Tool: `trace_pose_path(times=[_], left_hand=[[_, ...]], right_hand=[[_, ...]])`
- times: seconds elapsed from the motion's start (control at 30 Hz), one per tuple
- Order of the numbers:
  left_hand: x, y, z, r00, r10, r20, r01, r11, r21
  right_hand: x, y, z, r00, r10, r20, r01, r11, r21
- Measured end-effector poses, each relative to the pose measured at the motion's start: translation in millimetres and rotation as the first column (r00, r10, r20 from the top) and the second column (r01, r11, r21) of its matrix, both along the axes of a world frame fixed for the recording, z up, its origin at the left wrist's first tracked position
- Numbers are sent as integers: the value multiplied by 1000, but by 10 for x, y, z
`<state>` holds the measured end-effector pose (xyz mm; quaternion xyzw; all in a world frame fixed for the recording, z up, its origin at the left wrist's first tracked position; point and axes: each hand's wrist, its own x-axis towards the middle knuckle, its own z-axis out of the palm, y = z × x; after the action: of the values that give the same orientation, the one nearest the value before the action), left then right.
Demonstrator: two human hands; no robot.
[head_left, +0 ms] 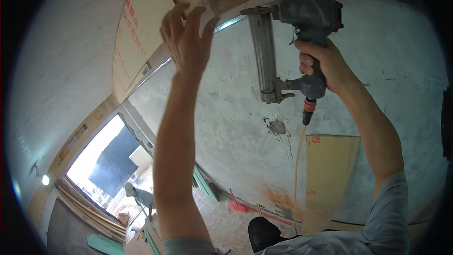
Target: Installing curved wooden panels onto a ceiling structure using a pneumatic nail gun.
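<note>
At the far left of the frame, low down, a small lamp [46,179] is lit near the edge of a grey surface. To the right of it there is a bright window [85,156], and below this, near the lower edge, lies a green sheet [106,244]. Beside the window's lower right side, another person [142,197] with a light cap is bending. In the upper left of the frame, a pale panel [141,33] with red print is fixed in a slanting position.

In front of the panel's right edge, the left hand [186,42] is raised; its fingers are open, a little curved, and hold nothing. I cannot tell if they touch the panel. Lower, near the middle, a red tool [238,207] is on the floor [214,217].

In the upper right of the frame is the nail gun [309,14], with its nose pointing left. A yellow hose [298,165] goes down from its handle. The right hand [334,68] has its fingers closed around this handle. Below, a yellow board [330,179] stands against the grey wall [226,99].
</note>
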<state>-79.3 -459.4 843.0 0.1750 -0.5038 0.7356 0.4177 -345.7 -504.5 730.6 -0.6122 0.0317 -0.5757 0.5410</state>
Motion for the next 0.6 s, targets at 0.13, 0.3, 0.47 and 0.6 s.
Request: trace_pose_path(times=[0.13,0.3,0.47,0.6], left_hand=[[-72,-189,-491,707,-393,-588,664,655,360],[-84,-461,-184,543,-554,-631,838,312,447],[-59,-625,-134,537,-659,-527,827,286,485],[4,-683,-134,710,-541,-451,703,577,416]], right_hand=[[-152,41,-85,995,-94,-17,95,995,36],[-245,17,-133,993,-108,-57,109,994,23],[-340,74,-164,978,-187,-91,190,981,23],[-367,-5,-163,970,-214,-116,218,976,27]])
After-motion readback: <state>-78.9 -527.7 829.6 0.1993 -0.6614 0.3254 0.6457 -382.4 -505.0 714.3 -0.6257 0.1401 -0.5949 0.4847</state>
